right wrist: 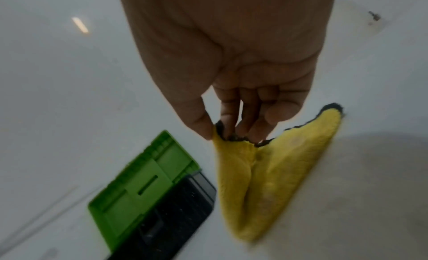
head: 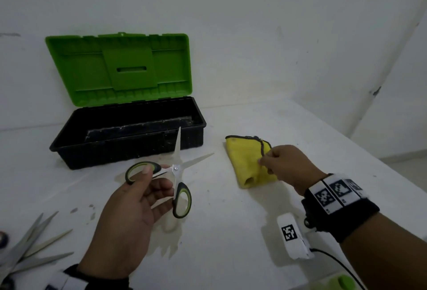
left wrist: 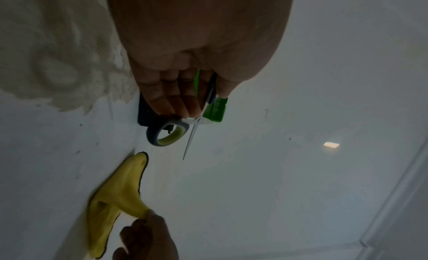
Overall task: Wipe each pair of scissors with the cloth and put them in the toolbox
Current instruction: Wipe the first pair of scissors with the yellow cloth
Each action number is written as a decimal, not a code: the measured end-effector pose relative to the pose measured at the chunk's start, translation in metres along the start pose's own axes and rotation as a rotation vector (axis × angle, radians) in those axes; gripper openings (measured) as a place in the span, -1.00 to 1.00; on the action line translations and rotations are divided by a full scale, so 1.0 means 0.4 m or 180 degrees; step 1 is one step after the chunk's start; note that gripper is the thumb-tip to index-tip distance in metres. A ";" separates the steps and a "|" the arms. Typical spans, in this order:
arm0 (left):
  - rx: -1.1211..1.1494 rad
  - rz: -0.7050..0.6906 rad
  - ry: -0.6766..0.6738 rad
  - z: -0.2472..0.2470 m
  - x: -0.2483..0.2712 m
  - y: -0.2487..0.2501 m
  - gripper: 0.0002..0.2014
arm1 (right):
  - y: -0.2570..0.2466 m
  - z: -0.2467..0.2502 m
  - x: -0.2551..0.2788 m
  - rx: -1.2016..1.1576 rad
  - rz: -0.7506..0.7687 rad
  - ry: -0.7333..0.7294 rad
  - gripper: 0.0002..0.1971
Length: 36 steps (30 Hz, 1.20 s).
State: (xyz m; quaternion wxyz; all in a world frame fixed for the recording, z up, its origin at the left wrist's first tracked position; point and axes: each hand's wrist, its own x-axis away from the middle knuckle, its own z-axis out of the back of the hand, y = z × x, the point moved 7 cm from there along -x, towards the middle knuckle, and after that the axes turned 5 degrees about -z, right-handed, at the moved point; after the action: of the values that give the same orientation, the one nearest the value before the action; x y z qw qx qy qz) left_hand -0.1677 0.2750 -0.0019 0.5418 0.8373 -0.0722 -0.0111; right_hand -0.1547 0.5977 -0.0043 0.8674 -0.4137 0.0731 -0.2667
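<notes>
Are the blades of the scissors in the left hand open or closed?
Open: the scissors held by the left hand show two blades spread apart in a V.

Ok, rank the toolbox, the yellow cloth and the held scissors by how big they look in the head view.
1. toolbox, lid open, by far the largest.
2. scissors in the left hand, blades spread; nearer the camera, so unsure.
3. yellow cloth, bunched, roughly alike in extent.

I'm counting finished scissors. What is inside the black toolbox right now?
The toolbox stands open, and no scissors show inside, only its dark, scuffed floor. The near wall hides the front strip of that floor. The left hand holds the open scissors in front of it.
</notes>
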 end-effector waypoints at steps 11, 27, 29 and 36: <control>0.0407 -0.0013 0.0108 0.033 -0.004 0.043 -0.76 | -0.228 -0.003 0.254 -0.1833 0.1371 0.0554 -0.76; 0.0384 -0.0401 0.0194 0.115 0.066 0.112 -0.73 | -0.358 -0.205 0.382 -0.1084 0.2071 0.0309 -0.72; 0.0445 -0.0428 0.0153 0.117 0.075 0.118 -0.66 | -0.367 -0.213 0.396 -0.1000 0.2186 0.0414 -0.79; 0.0591 -0.0362 0.0065 0.123 0.091 0.116 -0.69 | -0.385 -0.234 0.428 -0.0779 0.2440 0.0788 -0.89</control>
State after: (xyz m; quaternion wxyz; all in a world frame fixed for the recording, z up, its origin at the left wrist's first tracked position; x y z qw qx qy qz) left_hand -0.1415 0.2071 0.0221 0.4610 0.8868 -0.0197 -0.0266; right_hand -0.1041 0.3652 0.0678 0.8330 -0.4214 0.3565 0.0383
